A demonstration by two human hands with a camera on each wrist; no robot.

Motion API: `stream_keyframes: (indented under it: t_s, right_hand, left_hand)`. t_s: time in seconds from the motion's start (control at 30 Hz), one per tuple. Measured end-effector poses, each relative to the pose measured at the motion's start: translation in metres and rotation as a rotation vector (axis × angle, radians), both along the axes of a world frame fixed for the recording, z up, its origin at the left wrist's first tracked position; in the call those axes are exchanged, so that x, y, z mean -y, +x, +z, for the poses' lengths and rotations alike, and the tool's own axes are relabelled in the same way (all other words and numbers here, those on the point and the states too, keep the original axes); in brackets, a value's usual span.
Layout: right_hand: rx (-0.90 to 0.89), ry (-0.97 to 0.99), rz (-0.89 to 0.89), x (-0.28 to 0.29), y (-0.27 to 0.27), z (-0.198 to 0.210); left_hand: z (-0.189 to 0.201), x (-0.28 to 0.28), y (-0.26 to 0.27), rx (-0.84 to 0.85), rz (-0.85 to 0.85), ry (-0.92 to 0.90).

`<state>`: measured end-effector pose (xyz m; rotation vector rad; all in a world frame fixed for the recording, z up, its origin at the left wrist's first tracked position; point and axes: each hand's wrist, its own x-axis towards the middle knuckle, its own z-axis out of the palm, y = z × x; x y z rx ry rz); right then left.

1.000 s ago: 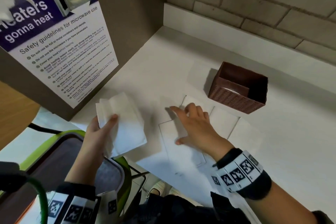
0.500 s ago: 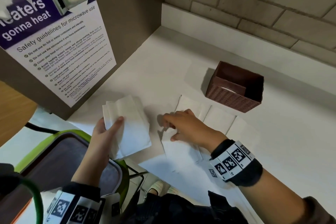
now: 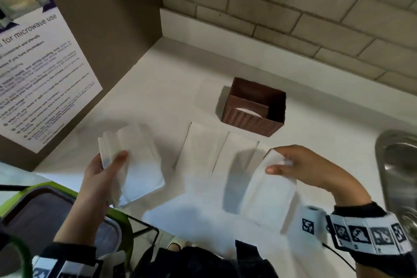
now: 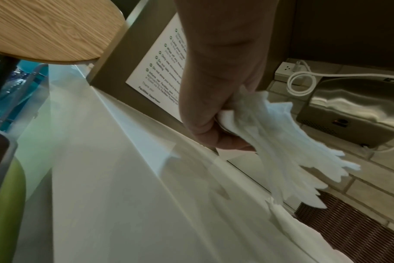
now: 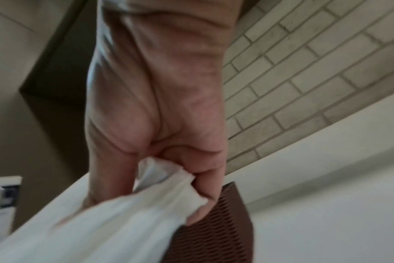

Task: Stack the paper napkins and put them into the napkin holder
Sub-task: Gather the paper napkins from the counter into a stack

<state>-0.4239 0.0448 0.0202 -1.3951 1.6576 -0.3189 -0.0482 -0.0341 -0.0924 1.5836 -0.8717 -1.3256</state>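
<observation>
My left hand [image 3: 106,171] grips a fanned stack of white napkins [image 3: 135,165] by its corner, above the counter's near left edge; the wrist view shows the thumb pinching the napkin stack [image 4: 281,142]. My right hand [image 3: 293,165] pinches one white napkin [image 3: 268,192] by its top edge and holds it lifted off the counter; the held napkin [image 5: 128,213] hangs from curled fingers. Two more napkins [image 3: 203,149] lie flat side by side between the hands. The brown woven napkin holder [image 3: 255,106] stands open-topped behind them, with something white inside.
A white counter [image 3: 158,88] runs to a brick wall [image 3: 293,18]. A brown cabinet side carrying a microwave poster [image 3: 45,74] stands at left. A steel sink [image 3: 397,165] is at right. A green-rimmed bin [image 3: 56,210] sits below the counter's edge.
My right hand has picked one napkin off the counter and carried it up and to the right. The left hand keeps its stack, shifted slightly rightward.
</observation>
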Motion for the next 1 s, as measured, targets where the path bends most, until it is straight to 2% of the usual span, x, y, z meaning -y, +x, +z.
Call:
stream_keyframes:
  t_s: [0.13, 0.27, 0.37, 0.47, 0.53, 0.7, 0.77, 0.9, 1.0]
  right_hand:
    - [-0.144, 0.075, -0.088, 0.019, -0.026, -0.032]
    - [-0.288, 0.115, -0.081, 0.036, -0.032, -0.064]
    - [-0.361, 0.104, -0.155, 0.037, -0.034, -0.081]
    - [-0.629, 0.136, -0.126, 0.036, -0.035, -0.091]
    - [-0.683, 0.166, -0.078, 0.037, -0.036, -0.092]
    - [-0.351, 0.098, -0.084, 0.028, -0.041, -0.08]
    - [-0.242, 0.103, -0.019, 0.02, -0.042, -0.056]
    - [0.165, 0.154, 0.026, 0.014, -0.034, -0.011]
    - [0.132, 0.085, -0.021, 0.036, -0.016, -0.019]
  left_hand:
    - [-0.003, 0.004, -0.013, -0.009, -0.013, 0.006]
    - [-0.003, -0.002, -0.021, 0.011, -0.032, 0.008]
    - [0.0, -0.012, -0.023, 0.035, -0.03, 0.007]
    - [0.005, -0.024, -0.025, 0.033, -0.024, 0.02]
    - [0.004, -0.029, -0.025, 0.033, -0.011, 0.038]
    - [-0.003, -0.039, -0.023, 0.005, -0.002, 0.072]
    - [-0.004, -0.041, -0.02, -0.01, 0.012, 0.077]
    - [-0.006, -0.036, -0.018, -0.004, -0.006, 0.087]
    - [-0.006, -0.026, -0.022, 0.03, -0.037, 0.067]
